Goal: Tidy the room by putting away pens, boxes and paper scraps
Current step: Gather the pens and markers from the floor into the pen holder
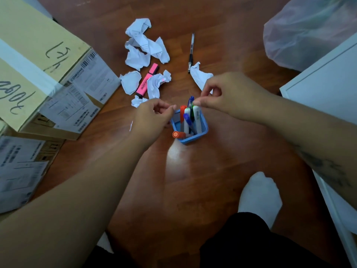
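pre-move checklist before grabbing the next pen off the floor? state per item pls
1. Standing upright: blue square plastic pen holder. ok.
2. Steadied: left hand pinches the holder's rim. ok.
3. Free to reach: right hand. cannot tell, its fingertips sit at the marker tops.
4. Put away: pink highlighter. not ok, it lies among crumpled white paper scraps.
5. Put away: black pen. not ok, it lies on the floor.
6. Seated in the holder: orange marker. not ok, it leans out over the rim.

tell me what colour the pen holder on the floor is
Blue. The pen holder shows best in the head view, the only one.
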The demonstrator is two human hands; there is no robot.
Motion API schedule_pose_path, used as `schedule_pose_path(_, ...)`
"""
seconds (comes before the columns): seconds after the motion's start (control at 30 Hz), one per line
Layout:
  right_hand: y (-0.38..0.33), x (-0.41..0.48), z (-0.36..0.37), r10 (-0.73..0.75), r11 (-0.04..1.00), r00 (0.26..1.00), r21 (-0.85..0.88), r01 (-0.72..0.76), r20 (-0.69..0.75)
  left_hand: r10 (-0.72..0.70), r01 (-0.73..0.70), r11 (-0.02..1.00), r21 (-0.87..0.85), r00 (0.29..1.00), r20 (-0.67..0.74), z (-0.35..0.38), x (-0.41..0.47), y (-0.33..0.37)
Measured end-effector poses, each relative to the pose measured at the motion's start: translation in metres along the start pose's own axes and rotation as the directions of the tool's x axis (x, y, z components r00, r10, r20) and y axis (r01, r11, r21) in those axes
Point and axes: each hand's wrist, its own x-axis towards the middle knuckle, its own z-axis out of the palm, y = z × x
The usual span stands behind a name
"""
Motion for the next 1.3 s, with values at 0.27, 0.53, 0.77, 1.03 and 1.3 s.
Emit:
schedule_pose_path(0.27, 0.047, 0.101, -0.003, 0.283, 0.949, 0.925, 0.214, -0.232, -0.252, 0.172, -0.1, 0.912, 0.397, 0.974, -0.149, -0.029, 0.087, 0.009)
schedule_pose_path(0.53, 0.051, 0.174, 0.021, 0.212, 0.969, 0.977, -0.12, -0.214, -0.03, 0.112, -0.074, 0.695, 0.716, 0.994, -0.005, -0.021, 0.143, -0.004)
schedule_pose_path(0.77, 0.053, 0.199, 0.038, 0.255, 0.945, 0.967, -0.208, -0.251, -0.007, 0.078, -0.019, 0.669, 0.743, 0.996, -0.045, -0.021, 0.171, 0.001)
schedule_pose_path(1.03, 0.067, 0.179, 0.051, 0.342, 0.915, 0.928, -0.175, -0.364, -0.145, -0.038, -0.023, 0.594, 0.804, 0.998, 0.057, -0.022, 0.181, -0.004)
schedule_pose_path(1.3, 0.057, 0.172, 0.036, 0.404, 0.909, 0.876, 0.015, -0.416, -0.263, -0.081, 0.014, 0.667, 0.745, 0.995, 0.054, -0.03, 0.179, 0.003)
